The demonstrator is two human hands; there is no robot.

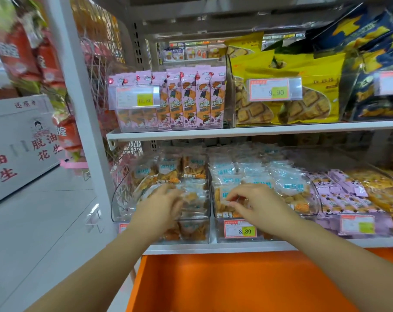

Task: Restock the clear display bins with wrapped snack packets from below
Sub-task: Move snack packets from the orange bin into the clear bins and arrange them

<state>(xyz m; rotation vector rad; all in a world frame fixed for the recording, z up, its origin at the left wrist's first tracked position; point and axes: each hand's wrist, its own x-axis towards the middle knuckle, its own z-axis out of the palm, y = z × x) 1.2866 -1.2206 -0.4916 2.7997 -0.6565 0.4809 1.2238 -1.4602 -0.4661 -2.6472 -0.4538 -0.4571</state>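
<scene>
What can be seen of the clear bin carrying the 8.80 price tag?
The clear bin is see-through plastic with a curved side wall, standing on the white lower shelf. An orange-edged tag with a yellow 8.80 patch sits on its front. It is full of wrapped snack packets; the right hand pinches one on top.

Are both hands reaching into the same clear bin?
No: the left hand is over the left bin, the right hand over the middle bin.

Snack packets [236,176]: clear wrap, pale-blue label, orange-brown contents.
Upper packs [195,100]: pink, cartoon-figure print.
Biscuit bags [303,70]: yellow, brown lattice-biscuit picture.
Price tag [240,228]: white, red border, yellow-green patch.
Base panel [236,282]: plain orange.
Small packets [339,194]: lilac.
</scene>
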